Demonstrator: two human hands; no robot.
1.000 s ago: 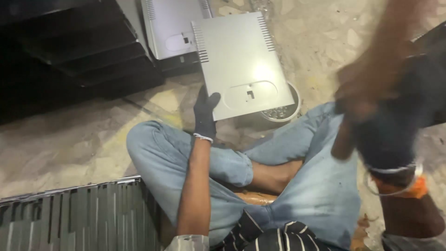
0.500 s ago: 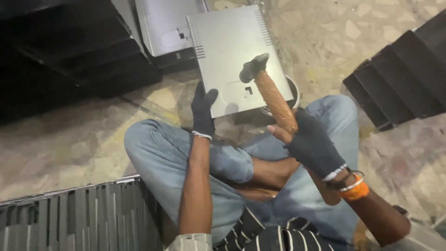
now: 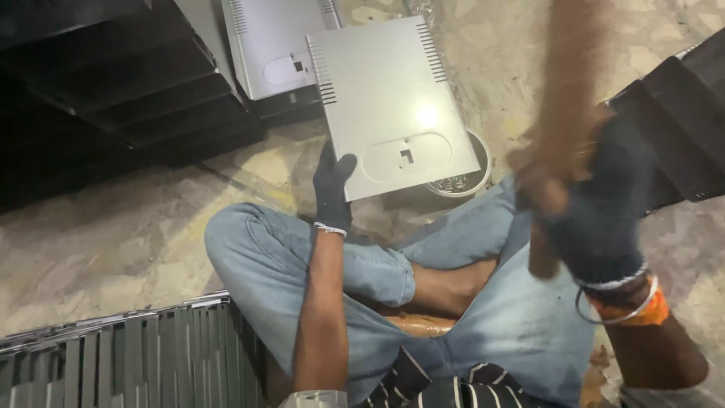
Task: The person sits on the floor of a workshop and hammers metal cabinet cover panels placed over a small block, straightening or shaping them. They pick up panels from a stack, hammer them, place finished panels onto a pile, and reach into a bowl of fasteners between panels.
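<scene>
Dark ribbed panels (image 3: 113,83) fill the upper left, a silvery slatted stack (image 3: 113,355) sits lower left. Between them, the grey metal panel (image 3: 393,106) tilts over the stone floor (image 3: 98,234), its lower left corner clamped in the gloved left hand (image 3: 332,189), thumb on the face. A second grey panel (image 3: 276,45) lies behind it. The right hand (image 3: 596,204), gloved and blurred, is wrapped around a wooden handle (image 3: 566,98). A small round bowl (image 3: 461,181) of little metal pieces peeks out under the panel's edge.
</scene>
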